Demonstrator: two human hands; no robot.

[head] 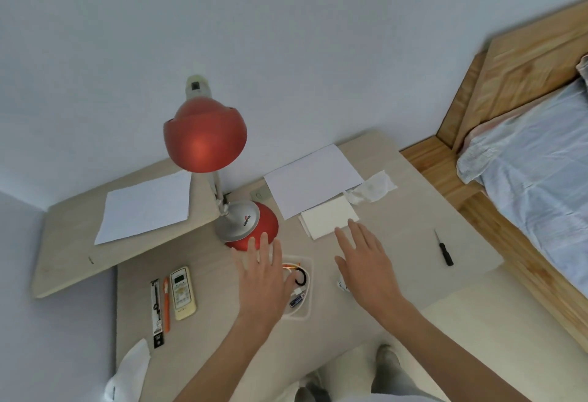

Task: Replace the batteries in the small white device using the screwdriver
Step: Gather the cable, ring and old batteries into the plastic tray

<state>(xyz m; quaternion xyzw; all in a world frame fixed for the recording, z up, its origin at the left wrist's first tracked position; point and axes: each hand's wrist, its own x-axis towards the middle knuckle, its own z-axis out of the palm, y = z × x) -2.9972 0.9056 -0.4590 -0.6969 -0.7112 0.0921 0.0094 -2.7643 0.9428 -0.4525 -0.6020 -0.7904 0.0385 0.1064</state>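
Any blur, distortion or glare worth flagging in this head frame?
Head view: strong wide-angle bending along the desk edges and bed frame; both hands, left hand and right hand, slightly soft; lighting even and diffuse, soft shadows, a mild sheen on the red lamp shade.

Screwdriver (pixel 444 248) right of lamp (pixel 241 223)

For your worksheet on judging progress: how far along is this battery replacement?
Nothing looks done. The screwdriver lies untouched on the desk. Both the left hand and right hand hover open, holding nothing. The white device is not clearly identifiable, so unscrewing and swapping batteries all remain.
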